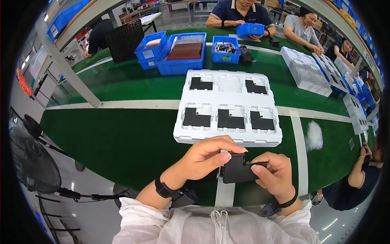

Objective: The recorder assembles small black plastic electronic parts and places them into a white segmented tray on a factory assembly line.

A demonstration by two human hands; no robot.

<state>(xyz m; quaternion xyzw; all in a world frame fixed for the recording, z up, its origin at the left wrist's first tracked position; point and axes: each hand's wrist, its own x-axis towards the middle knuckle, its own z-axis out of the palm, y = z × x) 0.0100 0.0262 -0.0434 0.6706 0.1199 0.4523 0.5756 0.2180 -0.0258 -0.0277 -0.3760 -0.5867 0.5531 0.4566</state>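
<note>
Between both hands, just in front of the tray, is a black L-shaped part (236, 171). My left hand (203, 156) grips its upper left side, with the thumb on the face and the fingers over the top edge. My right hand (276, 173) pinches the right arm of the L, thumb on top. Beyond my hands lies a stack of white moulded trays (217, 97). In the top tray sit several similar black L-shaped parts (230, 120); its far middle pocket holds none. Both wrists wear black straps with small devices.
Blue bins (180, 67) with brown and pale contents stand at the far left of the green table (122, 126). Another blue bin (225, 57) holds small parts. White fluff (314, 136) lies at right. More white trays (304, 71) are farther right, where co-workers sit. A fan (34, 160) stands at left.
</note>
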